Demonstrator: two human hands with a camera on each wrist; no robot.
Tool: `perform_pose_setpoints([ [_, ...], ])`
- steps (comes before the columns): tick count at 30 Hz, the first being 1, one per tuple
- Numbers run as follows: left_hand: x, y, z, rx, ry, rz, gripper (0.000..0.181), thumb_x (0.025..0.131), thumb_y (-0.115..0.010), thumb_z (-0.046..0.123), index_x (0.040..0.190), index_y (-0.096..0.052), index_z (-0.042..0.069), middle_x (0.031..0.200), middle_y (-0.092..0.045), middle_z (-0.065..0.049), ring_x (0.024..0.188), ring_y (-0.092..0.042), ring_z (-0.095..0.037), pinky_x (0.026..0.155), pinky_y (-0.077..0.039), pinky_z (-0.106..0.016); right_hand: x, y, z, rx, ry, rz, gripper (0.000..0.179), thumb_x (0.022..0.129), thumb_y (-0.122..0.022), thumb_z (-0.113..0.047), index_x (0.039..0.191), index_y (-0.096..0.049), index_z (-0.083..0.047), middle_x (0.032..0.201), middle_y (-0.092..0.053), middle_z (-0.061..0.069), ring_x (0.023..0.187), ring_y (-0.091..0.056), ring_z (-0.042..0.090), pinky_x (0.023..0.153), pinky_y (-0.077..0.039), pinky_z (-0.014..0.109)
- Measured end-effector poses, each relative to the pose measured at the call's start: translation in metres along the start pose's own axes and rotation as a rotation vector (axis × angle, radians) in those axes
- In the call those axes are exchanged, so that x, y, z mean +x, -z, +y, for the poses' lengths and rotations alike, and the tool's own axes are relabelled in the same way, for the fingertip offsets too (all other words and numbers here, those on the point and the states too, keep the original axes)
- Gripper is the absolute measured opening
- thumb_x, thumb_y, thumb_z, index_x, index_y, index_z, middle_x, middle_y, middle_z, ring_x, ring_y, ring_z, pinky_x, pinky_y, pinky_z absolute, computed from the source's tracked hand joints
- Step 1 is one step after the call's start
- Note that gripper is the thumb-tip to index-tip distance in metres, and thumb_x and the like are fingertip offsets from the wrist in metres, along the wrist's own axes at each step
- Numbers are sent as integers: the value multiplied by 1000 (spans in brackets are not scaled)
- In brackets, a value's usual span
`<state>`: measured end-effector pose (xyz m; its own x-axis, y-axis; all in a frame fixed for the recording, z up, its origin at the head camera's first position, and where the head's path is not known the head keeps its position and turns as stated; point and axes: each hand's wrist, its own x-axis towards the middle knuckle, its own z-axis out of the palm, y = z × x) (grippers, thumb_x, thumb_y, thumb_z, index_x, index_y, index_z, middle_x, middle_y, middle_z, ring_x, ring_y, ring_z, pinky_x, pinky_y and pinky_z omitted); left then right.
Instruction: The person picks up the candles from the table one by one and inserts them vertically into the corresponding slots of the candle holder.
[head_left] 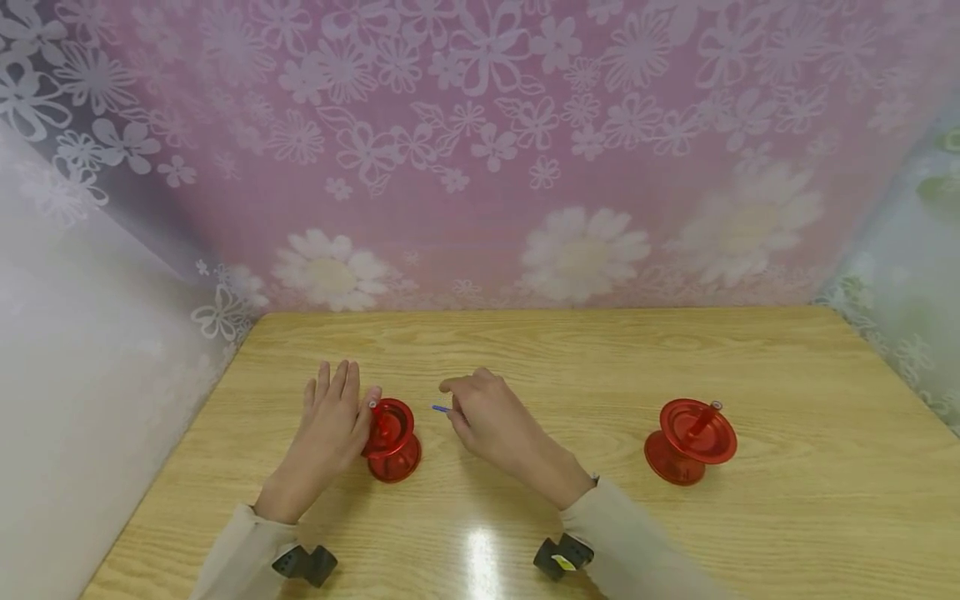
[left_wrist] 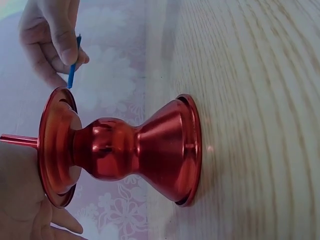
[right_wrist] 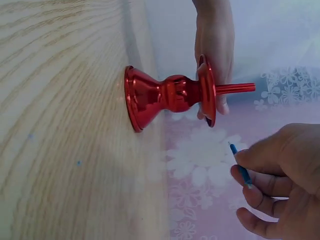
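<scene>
A shiny red metal candlestick (head_left: 393, 458) stands upright on the wooden table, with a wide dish and a thin upright tube at its top. My left hand (head_left: 328, 423) is at its left side, fingers straight, with the thumb against the dish near the tube. Between thumb and fingers, my right hand (head_left: 498, 425) pinches a thin blue stick (right_wrist: 242, 169) with a pale tip. Held slanted, the stick is in the air to the right of the dish, apart from it. The left palm is partly hidden behind the dish in the left wrist view.
A second red candlestick (head_left: 678, 454) of the same shape stands to the right on the table (head_left: 525, 350). Flowered pink cloth (head_left: 465, 208) hangs behind the table's far edge. Both wrists carry black camera mounts.
</scene>
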<state>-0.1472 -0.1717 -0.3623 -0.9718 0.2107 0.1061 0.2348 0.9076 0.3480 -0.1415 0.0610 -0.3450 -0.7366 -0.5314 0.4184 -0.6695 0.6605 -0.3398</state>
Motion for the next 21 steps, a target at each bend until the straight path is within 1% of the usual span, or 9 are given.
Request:
perform_pose_setpoints([
  [2,0,-1,0,5,-13,11,63,107,-27,32,143,-23,-19,148,-23,-38,140,-5,-54,111,-7,-65,1,-2,0,-41,11,14,18,85,-71,-1,104,-71,-1,79,-66,0,77,-56,19,71,-50,33],
  [4,0,-1,0,13,-23,24,59,107,-28,27,141,-24,-21,147,-24,-39,140,-7,-54,111,-9,-64,2,-3,-2,-41,8,38,16,85,-71,0,100,-73,-4,82,-66,0,78,-55,19,73,-49,35],
  [6,-1,-2,0,25,-28,30,57,106,-29,23,140,-24,-23,146,-24,-40,139,-9,-55,111,-11,-63,5,-3,-5,-9,-1,71,13,86,-70,0,95,-75,-7,83,-65,0,79,-55,20,73,-47,36],
  [8,-1,-1,1,33,-27,30,56,106,-30,21,140,-23,-24,146,-23,-41,139,-9,-55,111,-11,-63,9,-3,-9,43,-8,105,12,86,-70,-1,92,-75,-9,84,-65,-1,81,-55,19,78,-47,39],
  [10,-1,-1,2,42,-20,18,56,106,-30,20,140,-22,-24,147,-21,-41,140,-7,-54,111,-11,-63,14,-2,-14,122,-16,129,10,86,-70,-3,93,-75,-9,87,-68,-1,84,-57,20,83,-47,42],
  [13,-1,1,3,53,-11,4,57,105,-30,20,140,-21,-24,147,-20,-42,140,-6,-54,111,-12,-63,22,-2,-21,298,-54,147,10,86,-72,-4,95,-74,-7,91,-71,0,88,-60,19,86,-48,39],
  [16,0,3,4,67,10,-16,58,105,-30,21,140,-19,-24,147,-18,-42,140,-5,-54,111,-11,-63,28,-3,-27,488,-128,176,9,85,-73,-6,94,-74,-6,90,-72,0,89,-62,17,83,-49,32],
  [18,0,4,4,70,27,-36,59,105,-28,22,140,-18,-24,148,-16,-42,140,-3,-55,111,-10,-64,31,-4,-32,593,-178,210,9,84,-74,-8,93,-73,-6,87,-72,0,88,-63,14,82,-50,30],
  [21,0,5,3,74,49,-63,61,106,-27,24,141,-15,-24,149,-12,-41,140,-1,-54,111,-9,-64,35,-5,-40,691,-215,257,8,84,-74,-8,92,-74,-6,85,-71,0,86,-64,12,83,-50,30],
])
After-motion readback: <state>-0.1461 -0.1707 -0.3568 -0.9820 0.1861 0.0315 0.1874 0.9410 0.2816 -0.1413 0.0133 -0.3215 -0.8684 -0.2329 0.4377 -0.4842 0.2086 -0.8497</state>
